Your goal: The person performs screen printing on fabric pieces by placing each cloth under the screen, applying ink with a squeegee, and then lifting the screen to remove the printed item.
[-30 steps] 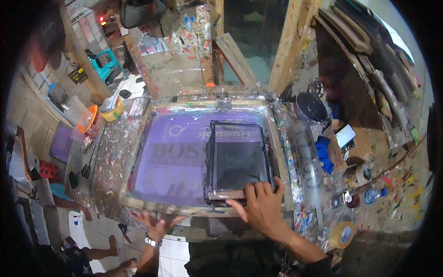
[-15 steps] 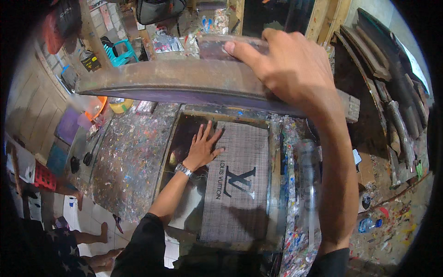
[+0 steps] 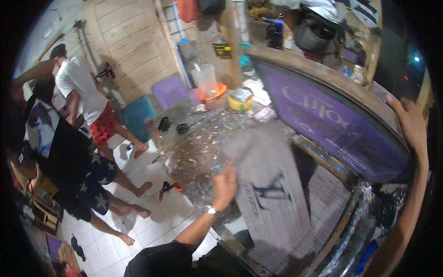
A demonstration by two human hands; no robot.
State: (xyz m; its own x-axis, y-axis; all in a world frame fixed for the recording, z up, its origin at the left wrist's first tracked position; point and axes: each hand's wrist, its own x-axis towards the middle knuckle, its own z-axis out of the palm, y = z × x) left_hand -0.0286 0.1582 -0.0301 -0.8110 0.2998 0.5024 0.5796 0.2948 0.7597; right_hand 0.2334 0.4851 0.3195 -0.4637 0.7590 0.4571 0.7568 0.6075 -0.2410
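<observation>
My left hand (image 3: 226,185), slightly blurred, grips the left edge of a grey woven sheet (image 3: 272,159) with a dark printed design. That sheet lies askew, partly lifted over the bench. Under it and to its right shows another grey woven piece (image 3: 326,196) on the printing bed. On the far right, my right hand (image 3: 410,121) is closed on the upper corner of a wooden screen-printing frame (image 3: 323,69). The frame stands tilted up behind the bed, its purple mesh (image 3: 277,87) with pale lettering facing me.
A paint-speckled bench (image 3: 194,152) extends left, bearing a yellow tub (image 3: 240,102), an orange basin (image 3: 214,91) and a clear jug (image 3: 206,81). Two people stand at left, one in a white shirt (image 3: 83,83), the other in starred shorts (image 3: 94,184). A clear roll (image 3: 355,240) lies at right.
My left hand has taken hold of the printed sheet and shifted it left, turning it. My right hand still holds the raised frame. The view has swung left, bringing two people into sight.
</observation>
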